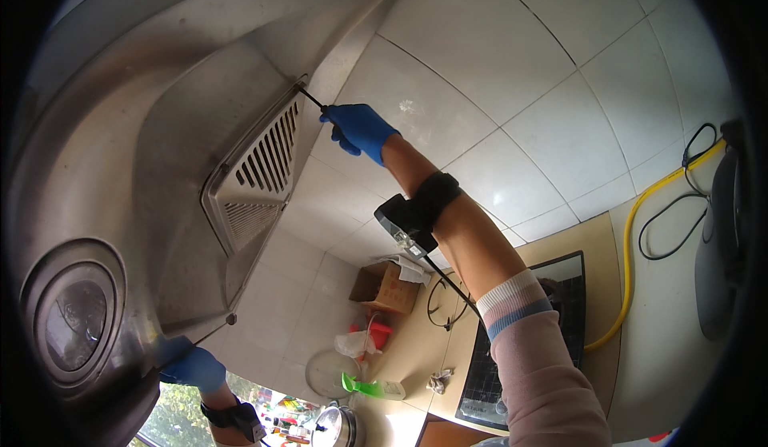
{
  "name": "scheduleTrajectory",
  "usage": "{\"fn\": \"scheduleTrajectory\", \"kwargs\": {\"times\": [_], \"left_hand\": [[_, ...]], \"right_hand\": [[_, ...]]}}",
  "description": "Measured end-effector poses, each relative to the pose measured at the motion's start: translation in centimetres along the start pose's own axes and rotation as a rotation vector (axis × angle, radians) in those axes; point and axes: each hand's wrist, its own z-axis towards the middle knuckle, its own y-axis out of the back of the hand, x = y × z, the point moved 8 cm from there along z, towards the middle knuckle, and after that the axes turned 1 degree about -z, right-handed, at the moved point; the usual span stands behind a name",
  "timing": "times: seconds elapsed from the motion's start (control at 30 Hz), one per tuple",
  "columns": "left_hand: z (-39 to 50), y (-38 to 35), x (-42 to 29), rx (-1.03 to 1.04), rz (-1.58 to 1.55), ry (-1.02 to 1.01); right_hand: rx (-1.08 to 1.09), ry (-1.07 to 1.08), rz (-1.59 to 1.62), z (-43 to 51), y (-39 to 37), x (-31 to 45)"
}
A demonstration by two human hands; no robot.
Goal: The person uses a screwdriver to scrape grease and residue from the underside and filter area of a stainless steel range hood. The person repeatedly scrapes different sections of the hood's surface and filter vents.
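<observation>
My right hand, in a blue glove, grips a screwdriver by its handle. The dark shaft reaches up to the top corner of the slotted metal filter grille on the underside of a stainless steel range hood. My left hand, gloved in blue too, is at the hood's lower edge, low in the view, near the round hood lamp. The hood's rim partly covers its fingers, so what they hold, if anything, cannot be told. Both forearms wear black strapped devices.
Below lie a black glass cooktop, a green spray bottle, a crumpled rag, an open cardboard box and a metal pot. A yellow hose runs along the right. White tiles cover the wall.
</observation>
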Motion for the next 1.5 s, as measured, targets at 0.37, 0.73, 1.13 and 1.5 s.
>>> {"fn": "scheduleTrajectory", "kwargs": {"times": [0.37,0.73,1.13,1.5], "left_hand": [[-1.4,-2.3,-0.3,0.029,-0.105,0.012],[-0.7,-2.3,1.0,-0.032,-0.372,0.082],[1.5,-1.3,3.1,-0.016,-0.703,0.258],[3.0,0.8,4.1,-0.001,-1.034,0.425]], "right_hand": [[-0.464,0.608,-0.871,-2.3,0.0,4.1],[-0.441,0.667,-0.904,-1.5,-0.1,3.9],[-0.075,0.080,-0.224,0.7,0.0,0.3],[-0.374,0.472,-1.032,-1.1,0.1,4.2]]}}
